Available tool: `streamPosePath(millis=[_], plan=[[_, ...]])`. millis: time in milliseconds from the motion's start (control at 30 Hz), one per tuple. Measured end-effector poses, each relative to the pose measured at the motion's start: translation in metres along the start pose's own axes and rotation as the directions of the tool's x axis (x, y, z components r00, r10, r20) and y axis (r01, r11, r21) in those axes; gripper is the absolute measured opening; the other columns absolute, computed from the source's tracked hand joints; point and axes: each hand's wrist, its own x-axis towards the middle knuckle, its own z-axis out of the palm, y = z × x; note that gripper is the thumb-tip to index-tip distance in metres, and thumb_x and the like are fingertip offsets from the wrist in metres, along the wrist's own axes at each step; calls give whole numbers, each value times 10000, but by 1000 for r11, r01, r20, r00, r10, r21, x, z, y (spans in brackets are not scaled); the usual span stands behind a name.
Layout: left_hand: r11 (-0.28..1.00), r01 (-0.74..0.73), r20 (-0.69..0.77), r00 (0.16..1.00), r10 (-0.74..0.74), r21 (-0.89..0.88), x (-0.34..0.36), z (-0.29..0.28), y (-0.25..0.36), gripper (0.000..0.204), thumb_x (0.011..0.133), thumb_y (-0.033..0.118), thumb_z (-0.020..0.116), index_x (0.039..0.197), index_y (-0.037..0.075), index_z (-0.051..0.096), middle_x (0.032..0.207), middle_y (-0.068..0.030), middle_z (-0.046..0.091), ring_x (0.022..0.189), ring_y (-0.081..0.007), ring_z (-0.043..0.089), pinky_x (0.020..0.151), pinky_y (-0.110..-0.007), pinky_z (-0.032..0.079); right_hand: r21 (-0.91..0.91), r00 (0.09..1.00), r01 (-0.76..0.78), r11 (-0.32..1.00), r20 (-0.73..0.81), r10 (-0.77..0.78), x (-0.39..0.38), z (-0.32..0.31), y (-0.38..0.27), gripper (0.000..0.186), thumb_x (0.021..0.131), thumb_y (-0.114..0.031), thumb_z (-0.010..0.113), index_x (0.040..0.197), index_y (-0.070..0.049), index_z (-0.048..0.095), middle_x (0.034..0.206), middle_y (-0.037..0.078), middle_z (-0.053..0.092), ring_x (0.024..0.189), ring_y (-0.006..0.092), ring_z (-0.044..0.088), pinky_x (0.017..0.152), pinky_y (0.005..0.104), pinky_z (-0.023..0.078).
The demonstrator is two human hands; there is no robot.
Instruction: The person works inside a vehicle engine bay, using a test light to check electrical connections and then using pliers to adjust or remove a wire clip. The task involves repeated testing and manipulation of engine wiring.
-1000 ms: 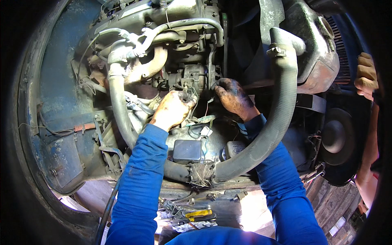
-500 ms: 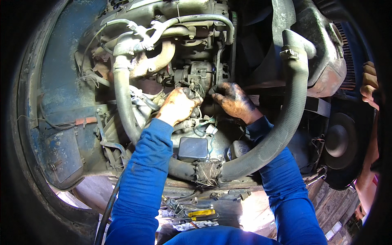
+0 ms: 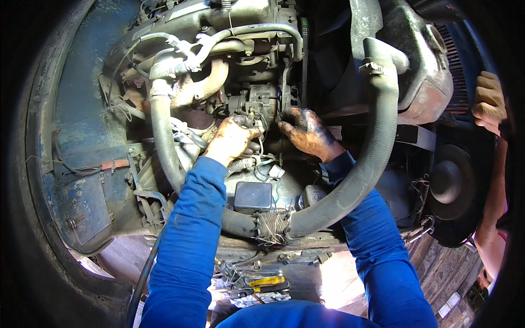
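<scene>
Deep in the engine bay, my left hand (image 3: 234, 138) is closed, its fingers pinched beside the wires at the lower left of a round, alternator-like unit (image 3: 265, 97). What those fingers hold is hidden. Opposite it, my right hand (image 3: 307, 133), black with grease, has its fingers curled in at the unit's lower right side; anything in its grip cannot be made out. Thin wires (image 3: 261, 146) run down between both hands. Below my left hand lies a ribbed corrugated tube (image 3: 240, 165). Blue sleeves cover both my forearms.
A thick grey hose (image 3: 377, 142) loops around my arms, with a wire-bound joint (image 3: 272, 227) at the front. A black square box (image 3: 252, 197) sits below the hands. Yellow-handled pliers (image 3: 267, 281) lie among tools near me. At right, another person's hand (image 3: 488, 101) grips the edge.
The view has shifted slightly, so the engine parts sit a little farther left. Both my hands stay at the same unit with small finger movements. More of the other person's hand shows.
</scene>
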Motion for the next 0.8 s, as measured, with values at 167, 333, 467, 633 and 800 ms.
streamPosePath(millis=[167, 333, 467, 633, 800], plan=[[984, -177, 24, 984, 177, 2, 8, 1, -10, 340, 929, 239, 732, 1189, 29, 667, 889, -40, 727, 595, -125, 648, 532, -279, 556, 138, 979, 99, 985, -193, -71, -2, 14, 33, 244, 929, -138, 658, 1105, 29, 681, 1145, 179, 672, 1064, 317, 647, 920, 334, 493], [727, -391, 30, 890, 455, 564, 19, -1, -17, 453, 977, 390, 646, 1253, 31, 649, 950, -101, 740, 724, -107, 706, 635, -275, 565, -857, 587, 391, 335, -48, -808, -31, -21, 78, 219, 953, -179, 625, 1139, -71, 670, 1166, 159, 639, 1089, 334, 611, 972, 412, 471], [947, -320, -28, 947, 319, -30, 23, 0, -15, 298, 957, 229, 691, 1220, 90, 681, 991, -25, 743, 757, -110, 693, 622, -258, 527, -440, 984, 143, 887, -32, -175, -97, -59, 66, 295, 901, -229, 663, 1154, -78, 658, 1123, 147, 680, 1045, 337, 644, 942, 424, 515], [925, -372, -114, 925, 362, -84, 21, -6, -17, 193, 946, 194, 689, 1108, 91, 714, 1016, -26, 741, 823, -119, 702, 700, -248, 542, -372, 878, 187, 909, -352, -325, -201, -86, -11, 326, 818, -165, 757, 1109, -50, 665, 1091, 188, 692, 1027, 385, 658, 900, 426, 544], [611, -589, -25, 709, 705, 528, 26, -8, -24, 235, 988, 229, 623, 1157, 95, 716, 1016, -39, 743, 863, -112, 716, 732, -261, 569, -553, 767, 207, 807, -420, -485, -298, -66, -96, 359, 829, -67, 781, 1150, -39, 623, 1079, 156, 646, 1003, 340, 643, 868, 424, 541]])
